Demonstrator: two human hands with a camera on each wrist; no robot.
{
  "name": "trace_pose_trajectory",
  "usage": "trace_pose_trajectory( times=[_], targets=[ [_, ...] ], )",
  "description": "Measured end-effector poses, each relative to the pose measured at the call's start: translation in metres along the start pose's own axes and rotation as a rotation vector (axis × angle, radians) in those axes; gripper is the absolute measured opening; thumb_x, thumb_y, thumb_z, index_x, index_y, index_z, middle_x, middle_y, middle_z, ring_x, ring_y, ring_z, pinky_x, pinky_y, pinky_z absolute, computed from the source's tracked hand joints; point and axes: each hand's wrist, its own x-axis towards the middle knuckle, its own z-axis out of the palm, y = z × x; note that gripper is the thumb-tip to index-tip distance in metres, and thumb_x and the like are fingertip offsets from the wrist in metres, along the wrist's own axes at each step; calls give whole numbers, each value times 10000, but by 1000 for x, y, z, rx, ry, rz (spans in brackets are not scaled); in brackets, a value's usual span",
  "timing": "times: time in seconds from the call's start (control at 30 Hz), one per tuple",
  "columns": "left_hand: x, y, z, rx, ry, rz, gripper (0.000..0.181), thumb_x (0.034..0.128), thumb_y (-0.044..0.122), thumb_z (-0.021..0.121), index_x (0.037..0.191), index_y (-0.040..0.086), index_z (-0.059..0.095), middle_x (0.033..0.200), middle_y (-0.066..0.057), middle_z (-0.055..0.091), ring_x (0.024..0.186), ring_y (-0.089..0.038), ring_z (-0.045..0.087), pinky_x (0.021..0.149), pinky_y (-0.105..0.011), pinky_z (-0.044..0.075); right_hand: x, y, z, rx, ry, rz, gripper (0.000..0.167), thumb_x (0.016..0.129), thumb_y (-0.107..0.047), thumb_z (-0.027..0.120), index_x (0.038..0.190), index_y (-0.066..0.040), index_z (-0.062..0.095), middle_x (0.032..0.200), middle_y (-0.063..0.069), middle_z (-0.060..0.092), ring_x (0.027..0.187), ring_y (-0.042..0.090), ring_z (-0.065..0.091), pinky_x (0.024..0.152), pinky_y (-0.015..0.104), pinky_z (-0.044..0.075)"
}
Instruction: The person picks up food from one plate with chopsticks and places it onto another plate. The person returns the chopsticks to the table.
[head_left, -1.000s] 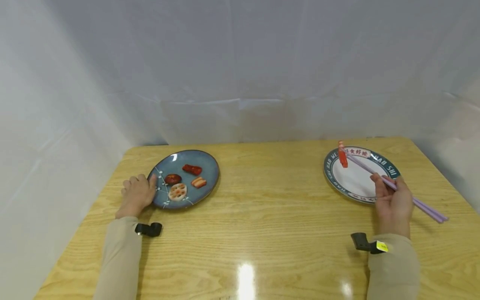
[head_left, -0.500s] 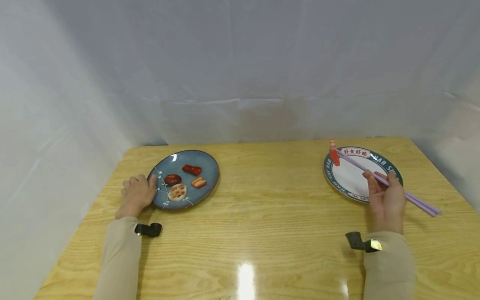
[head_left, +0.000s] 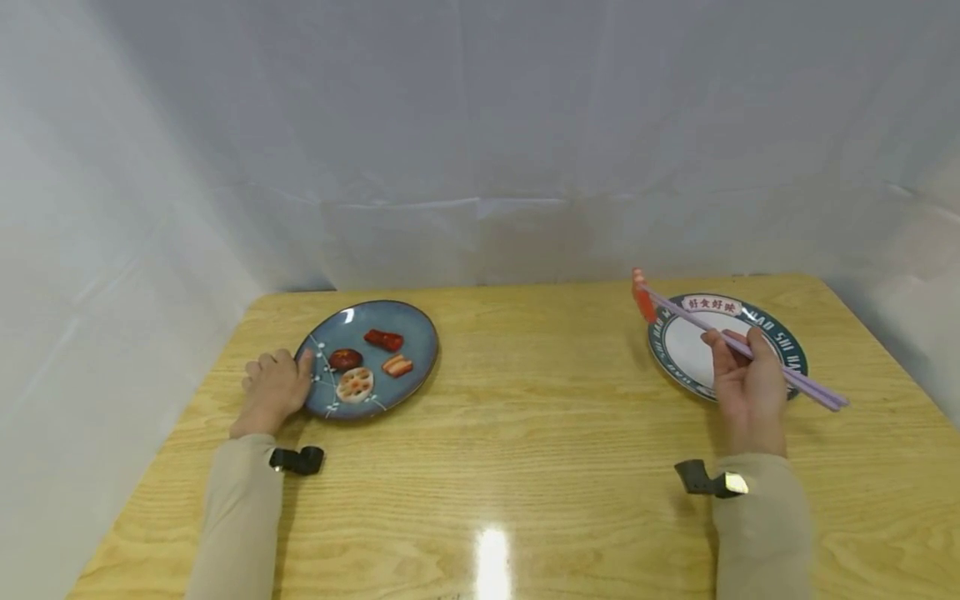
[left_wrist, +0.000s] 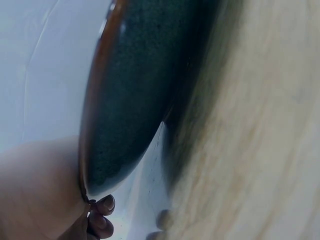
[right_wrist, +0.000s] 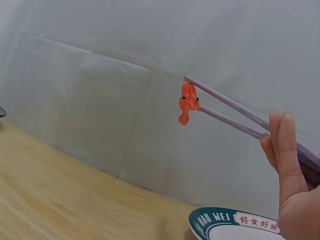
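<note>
My right hand (head_left: 750,392) holds a pair of lilac chopsticks (head_left: 682,313). Their tips pinch a small orange-red, shrimp-like piece (right_wrist: 188,97) with two black eyes, which hangs in the air. In the head view that piece appears just left of the rim of a white plate (head_left: 686,346) with a green lettered border. On the left, my left hand (head_left: 272,387) grips the edge of a blue-grey plate (head_left: 375,312), thumb over the rim. On it lie a lotus root slice (head_left: 355,385), a brown mushroom-like piece (head_left: 346,359), a dark red piece (head_left: 384,339) and a streaky bacon-like piece (head_left: 397,365).
Both plates stand toward the far side of a wooden table (head_left: 510,400), with bare wood between them. A pale grey sheet (head_left: 480,167) rises behind the table and along its sides. Each sleeve carries a small black wrist camera (head_left: 297,460).
My right hand has moved left with the chopsticks, carrying the red piece from above the white plate to beyond its left rim. The left hand and blue-grey plate have stayed put.
</note>
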Motion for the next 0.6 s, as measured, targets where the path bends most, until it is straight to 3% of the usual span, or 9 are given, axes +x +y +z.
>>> trace_pose_trajectory(
  times=[0.37,0.6],
  targets=[
    [-4,0,-1,-9,8,-4,656,1044,413,132,1089,-198,368,1041,-392,350,973,-507,306,821,-601,263,1,22,7,-103,-4,10,518,1046,-207,399,722,139,607,663,319,627,614,334,692,543,277,533],
    [-4,1,0,-10,7,-8,658,1045,403,143,1110,-212,367,1063,-412,350,1000,-525,306,833,-608,260,3,34,10,-158,51,18,478,1040,-210,416,739,111,603,658,289,633,598,296,691,535,253,526]
  ],
)
